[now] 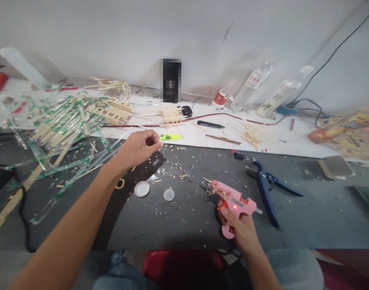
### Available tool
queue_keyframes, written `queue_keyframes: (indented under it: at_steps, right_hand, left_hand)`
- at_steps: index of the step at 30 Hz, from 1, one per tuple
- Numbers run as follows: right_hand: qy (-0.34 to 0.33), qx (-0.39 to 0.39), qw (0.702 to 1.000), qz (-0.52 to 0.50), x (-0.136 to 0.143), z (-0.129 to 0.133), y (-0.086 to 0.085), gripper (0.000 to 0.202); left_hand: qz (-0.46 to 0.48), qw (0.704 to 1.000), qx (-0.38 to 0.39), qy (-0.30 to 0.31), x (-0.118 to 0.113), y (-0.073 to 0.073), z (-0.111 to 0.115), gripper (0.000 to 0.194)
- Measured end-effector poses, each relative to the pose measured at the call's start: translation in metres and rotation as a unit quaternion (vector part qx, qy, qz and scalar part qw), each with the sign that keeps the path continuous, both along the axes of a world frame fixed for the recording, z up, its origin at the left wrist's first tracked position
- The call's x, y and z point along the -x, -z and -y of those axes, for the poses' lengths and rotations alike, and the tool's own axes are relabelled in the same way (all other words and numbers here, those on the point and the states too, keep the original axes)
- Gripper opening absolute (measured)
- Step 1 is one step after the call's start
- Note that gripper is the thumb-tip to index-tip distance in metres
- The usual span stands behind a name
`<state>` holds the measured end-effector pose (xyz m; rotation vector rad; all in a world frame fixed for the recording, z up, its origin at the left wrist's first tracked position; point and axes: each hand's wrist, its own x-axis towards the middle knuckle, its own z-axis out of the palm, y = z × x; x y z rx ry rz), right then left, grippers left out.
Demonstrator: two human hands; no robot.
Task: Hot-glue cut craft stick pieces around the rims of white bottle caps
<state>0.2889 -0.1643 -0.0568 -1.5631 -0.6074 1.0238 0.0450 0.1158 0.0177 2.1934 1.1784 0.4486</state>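
Observation:
My right hand (237, 225) is wrapped round the handle of a pink glue gun (235, 198), whose nozzle points to the upper left and whose red light is lit. Over the front edge of the white strip, my left hand (144, 147) has its thumb and forefinger pinched together; anything between them is too small to make out. Just right of those fingertips lies a yellow-green highlighter-coloured packet (171, 137). Below are a round white lid (142, 189), a smaller white disc (169, 195) and a small wooden ring (120, 184).
Wrapped sticks (63, 121) are heaped at left. Small wooden models (171, 115) stand behind, near a dark phone (171, 82). Blue cutters (267, 193) lie right of the glue gun. A paper cup (220, 98), plastic bottles (278, 96) and a pen (210, 124) are farther back.

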Motion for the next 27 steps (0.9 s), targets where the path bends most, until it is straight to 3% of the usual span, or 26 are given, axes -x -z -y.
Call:
queue_keyframes:
  at_steps: [5, 14, 23, 27]
  right_hand:
    - [0.004, 0.016, 1.000, 0.004, 0.001, 0.004, 0.001, 0.037]
    - [0.004, 0.037, 0.999, 0.028, 0.001, 0.006, -0.001, 0.038]
    - [-0.013, 0.036, 0.999, 0.019, -0.007, 0.005, 0.004, 0.041]
    - [-0.004, 0.027, 1.000, 0.009, -0.002, 0.003, 0.002, 0.038]
  left_hand:
    - [0.010, 0.999, -0.036, 0.012, -0.011, -0.008, -0.024, 0.017]
    - [0.005, 0.998, -0.064, -0.004, 0.006, -0.010, -0.024, 0.017]
    - [0.023, 0.985, -0.083, -0.149, 0.048, -0.016, 0.005, 0.022]
    - [-0.015, 0.983, -0.074, -0.166, 0.057, -0.004, 0.013, 0.023]
